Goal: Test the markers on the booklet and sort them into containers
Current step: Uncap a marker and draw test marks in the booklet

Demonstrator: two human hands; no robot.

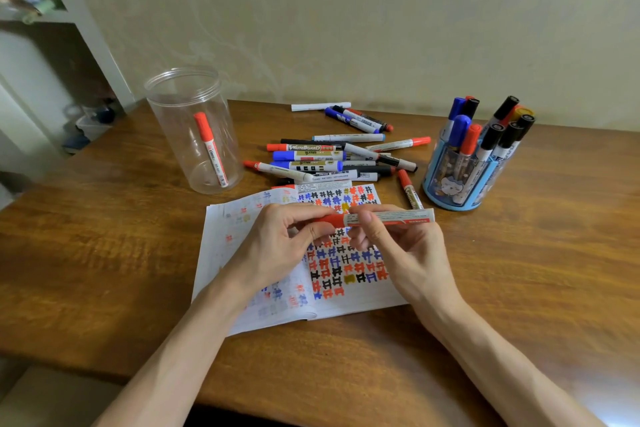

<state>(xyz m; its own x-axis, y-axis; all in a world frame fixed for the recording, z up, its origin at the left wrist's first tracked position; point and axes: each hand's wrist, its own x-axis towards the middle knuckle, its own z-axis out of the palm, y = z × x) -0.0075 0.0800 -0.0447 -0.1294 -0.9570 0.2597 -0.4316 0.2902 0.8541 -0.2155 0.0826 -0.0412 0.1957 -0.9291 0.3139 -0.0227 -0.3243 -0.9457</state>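
Forearms run off the bottom edge over the glossy brown wooden counter (104,253). An open white paper booklet (221,236) lies on it, its scribbled page partly hidden. My left grip (277,246) pinches the cap and my right grip (408,253) clamps the barrel of a red-capped white plastic marker (398,217) above the page.

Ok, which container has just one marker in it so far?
The clear jar at back left: a single red-capped marker leans inside it. The blue holder on the right is packed with many markers.
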